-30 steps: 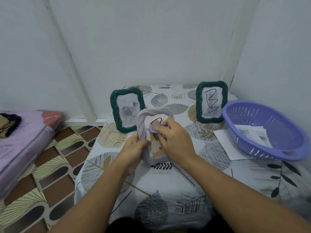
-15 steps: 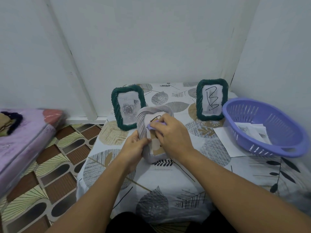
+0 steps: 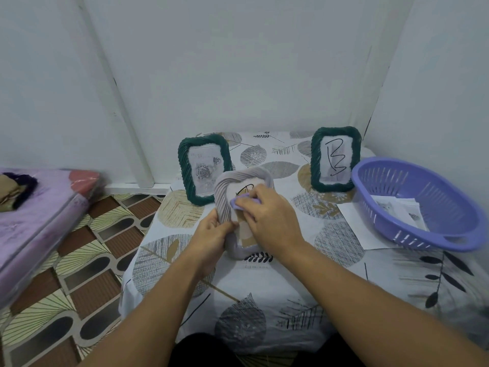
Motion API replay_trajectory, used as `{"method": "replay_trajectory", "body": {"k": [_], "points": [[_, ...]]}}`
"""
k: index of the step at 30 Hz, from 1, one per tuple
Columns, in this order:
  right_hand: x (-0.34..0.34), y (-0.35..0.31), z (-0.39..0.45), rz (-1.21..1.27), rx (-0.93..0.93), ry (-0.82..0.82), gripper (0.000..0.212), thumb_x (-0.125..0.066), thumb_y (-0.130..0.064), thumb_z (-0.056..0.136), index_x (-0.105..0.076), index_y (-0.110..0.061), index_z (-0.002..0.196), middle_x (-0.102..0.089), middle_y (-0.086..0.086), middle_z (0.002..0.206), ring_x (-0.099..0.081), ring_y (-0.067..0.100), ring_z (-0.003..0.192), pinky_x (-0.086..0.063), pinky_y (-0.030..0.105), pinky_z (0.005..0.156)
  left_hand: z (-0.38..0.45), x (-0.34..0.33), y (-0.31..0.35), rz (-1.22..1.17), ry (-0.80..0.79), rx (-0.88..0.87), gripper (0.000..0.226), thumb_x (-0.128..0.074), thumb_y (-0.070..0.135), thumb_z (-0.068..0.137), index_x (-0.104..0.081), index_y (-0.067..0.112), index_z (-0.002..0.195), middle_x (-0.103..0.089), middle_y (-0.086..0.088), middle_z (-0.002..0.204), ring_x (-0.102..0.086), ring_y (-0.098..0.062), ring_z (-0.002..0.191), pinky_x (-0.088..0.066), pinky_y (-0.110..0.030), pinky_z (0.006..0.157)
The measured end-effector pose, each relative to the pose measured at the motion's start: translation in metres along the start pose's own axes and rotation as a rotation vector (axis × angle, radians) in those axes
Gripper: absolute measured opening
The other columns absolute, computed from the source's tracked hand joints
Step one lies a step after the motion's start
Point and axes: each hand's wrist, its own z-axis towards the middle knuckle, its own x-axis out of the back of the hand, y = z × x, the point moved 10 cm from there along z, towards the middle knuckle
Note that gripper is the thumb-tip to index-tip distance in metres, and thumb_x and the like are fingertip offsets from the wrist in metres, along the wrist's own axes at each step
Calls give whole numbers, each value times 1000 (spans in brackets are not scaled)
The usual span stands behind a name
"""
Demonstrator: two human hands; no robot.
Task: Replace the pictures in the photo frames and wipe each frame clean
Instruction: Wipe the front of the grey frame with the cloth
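Right hand (image 3: 267,218) curled round a small purple cloth (image 3: 244,202), pressing it onto the glass of the grey frame (image 3: 225,197). Left hand (image 3: 211,234) gripping that frame by its left edge, tilted up off the surface (image 3: 264,287), lower end close to the tablecloth. Wiping in hand, then, with a marked sheet already showing behind the glass, though mostly hidden by the fingers. Further out, two green frames standing upright: right green frame (image 3: 335,158) bearing a handwritten letter, probably swapped already; left green frame (image 3: 203,168) showing a printed rose picture, likely awaiting its turn. Loose papers lying in the purple basket (image 3: 423,181) at far right. Roughly midway, judging by this.
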Motion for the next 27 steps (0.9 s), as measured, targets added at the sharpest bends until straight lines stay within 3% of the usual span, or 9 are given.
{"method": "replay_trajectory", "body": {"k": [12, 27], "points": [[-1, 2, -1, -8, 0, -11, 12, -66, -28, 99, -76, -23, 104, -59, 2, 94, -58, 26, 77, -51, 40, 60, -3, 2, -1, 29, -4, 15, 38, -50, -8, 100, -58, 7, 134, -73, -24, 118, -69, -43, 114, -49, -61, 106], [3, 9, -35, 9, -14, -49, 12, -69, -30, 97, -77, -23, 102, -59, -1, 93, -55, 21, 77, -48, 34, 60, -8, 0, 3, 73, -36, 29, 37, -53, -4, 101, -58, 12, 134, -76, -12, 119, -74, -29, 109, -60, -42, 93]]}}
